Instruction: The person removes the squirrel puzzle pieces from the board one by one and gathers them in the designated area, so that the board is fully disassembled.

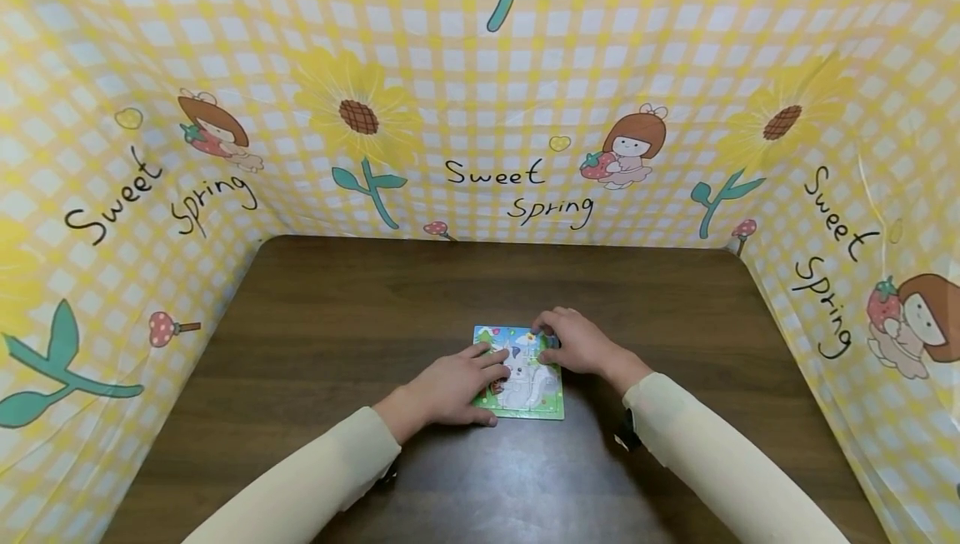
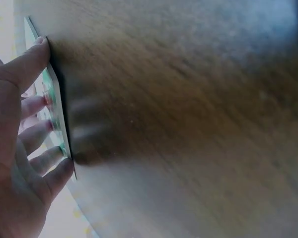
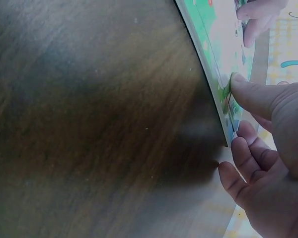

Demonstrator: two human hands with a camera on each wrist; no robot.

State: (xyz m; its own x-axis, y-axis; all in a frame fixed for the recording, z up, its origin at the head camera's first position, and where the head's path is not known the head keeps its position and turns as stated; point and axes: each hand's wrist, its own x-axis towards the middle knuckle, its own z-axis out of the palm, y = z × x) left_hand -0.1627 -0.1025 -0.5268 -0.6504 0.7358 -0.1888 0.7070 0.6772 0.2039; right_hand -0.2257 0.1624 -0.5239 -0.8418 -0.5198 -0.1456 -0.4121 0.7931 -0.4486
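A square jigsaw puzzle (image 1: 525, 394) with a white cartoon animal on a green and blue ground lies flat on the table. Across its left side rests my left hand (image 1: 461, 386), fingers spread and fairly straight on the picture, thumb at the near edge. In the left wrist view, that thumb and the little finger (image 2: 59, 176) touch the board's rim. My right hand (image 1: 581, 342) is at the far right corner, where thumb and fingers pinch a puzzle piece (image 3: 232, 114). The right wrist view shows this piece slightly tilted, with a thin dark gap along its edge.
The brown wooden table (image 1: 360, 294) extends around the puzzle on all sides. A yellow checked cloth (image 1: 480, 111) with flowers, cartoon figures and lettering rises behind the table and along both sides.
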